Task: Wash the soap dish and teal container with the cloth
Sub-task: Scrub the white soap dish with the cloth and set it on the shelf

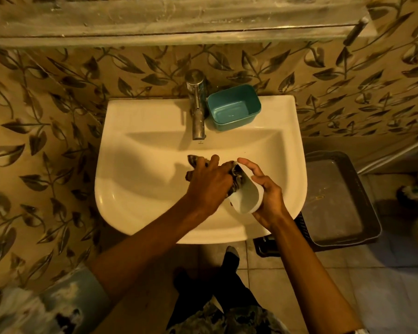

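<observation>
Over the basin of the white sink, my right hand grips a white soap dish, tilted on its edge. My left hand presses a dark patterned cloth against the dish's inner face; part of the cloth sticks out behind my fingers. The teal container stands upright on the sink's back ledge, just right of the chrome tap, with nothing inside that I can see.
A dark plastic basket sits on the floor to the right of the sink. A wooden shelf runs along the leaf-patterned wall above. A toilet brush lies at the far right.
</observation>
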Demonstrator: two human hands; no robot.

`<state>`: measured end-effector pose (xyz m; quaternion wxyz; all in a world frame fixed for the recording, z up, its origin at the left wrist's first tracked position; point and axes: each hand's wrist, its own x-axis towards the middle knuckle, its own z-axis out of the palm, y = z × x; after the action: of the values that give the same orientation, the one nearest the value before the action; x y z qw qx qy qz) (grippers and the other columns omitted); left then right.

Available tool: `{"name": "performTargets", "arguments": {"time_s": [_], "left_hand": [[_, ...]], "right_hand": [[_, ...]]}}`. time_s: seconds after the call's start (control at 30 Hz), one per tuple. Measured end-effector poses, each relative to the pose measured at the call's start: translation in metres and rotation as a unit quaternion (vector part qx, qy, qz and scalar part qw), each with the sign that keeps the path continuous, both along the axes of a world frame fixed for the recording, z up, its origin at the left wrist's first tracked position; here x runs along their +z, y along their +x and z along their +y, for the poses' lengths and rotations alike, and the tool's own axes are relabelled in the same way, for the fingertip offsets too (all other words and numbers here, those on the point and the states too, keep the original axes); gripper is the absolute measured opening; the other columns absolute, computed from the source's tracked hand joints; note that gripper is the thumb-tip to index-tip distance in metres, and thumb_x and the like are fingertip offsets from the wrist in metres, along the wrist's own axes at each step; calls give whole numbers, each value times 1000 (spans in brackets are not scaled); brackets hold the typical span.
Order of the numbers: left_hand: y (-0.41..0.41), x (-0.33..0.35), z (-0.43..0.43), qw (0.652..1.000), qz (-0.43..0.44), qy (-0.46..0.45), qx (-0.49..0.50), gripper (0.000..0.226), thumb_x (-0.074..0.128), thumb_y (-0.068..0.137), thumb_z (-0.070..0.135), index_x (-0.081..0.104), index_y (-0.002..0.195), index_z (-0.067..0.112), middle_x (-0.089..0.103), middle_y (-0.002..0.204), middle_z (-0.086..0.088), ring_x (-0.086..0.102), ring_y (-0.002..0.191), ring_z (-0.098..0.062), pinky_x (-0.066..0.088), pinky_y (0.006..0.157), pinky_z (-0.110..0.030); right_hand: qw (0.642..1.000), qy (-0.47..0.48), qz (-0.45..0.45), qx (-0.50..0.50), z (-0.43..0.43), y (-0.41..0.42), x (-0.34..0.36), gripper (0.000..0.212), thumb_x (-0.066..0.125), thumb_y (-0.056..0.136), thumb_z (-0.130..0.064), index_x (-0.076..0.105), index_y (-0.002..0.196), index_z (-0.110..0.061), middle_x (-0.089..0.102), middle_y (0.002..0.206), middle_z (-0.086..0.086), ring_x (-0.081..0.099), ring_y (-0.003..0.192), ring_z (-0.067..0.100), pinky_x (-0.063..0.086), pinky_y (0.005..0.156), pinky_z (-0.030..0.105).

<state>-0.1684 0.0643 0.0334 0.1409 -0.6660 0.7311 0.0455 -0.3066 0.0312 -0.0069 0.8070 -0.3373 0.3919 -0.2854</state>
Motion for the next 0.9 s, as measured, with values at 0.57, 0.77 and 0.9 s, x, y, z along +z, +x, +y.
{"name": "performTargets", "arguments": {"time_s": [0.57,0.77,0.9], "left_hand": [[33,7,15,813,429,111,378,25,49,93,27,63,99,8,68,79,-15,61,58,-25,50,70,-39],[34,0,12,627,616,9,477,42,47,94,49,67,80,15,71,72,-1,69,69,-18,58,66,-32],[17,-5,7,529,673,-8,518,21,52,94,23,63,112,17,69,111,-11,64,105,-30,48,100,-52]], "right_hand": [[990,-82,108,30,-44,-5,2,36,42,97,-31,48,133,-34,53,124,-11,51,112,21,53,81,38],[997,59,16,-53,-37,3,-9,38,45,95,-21,53,132,-25,50,133,11,54,113,31,57,83,48],[989,-39,114,-90,-23,23,-15,31,38,98,-19,61,116,-30,59,118,-6,53,111,19,54,80,33]]}}
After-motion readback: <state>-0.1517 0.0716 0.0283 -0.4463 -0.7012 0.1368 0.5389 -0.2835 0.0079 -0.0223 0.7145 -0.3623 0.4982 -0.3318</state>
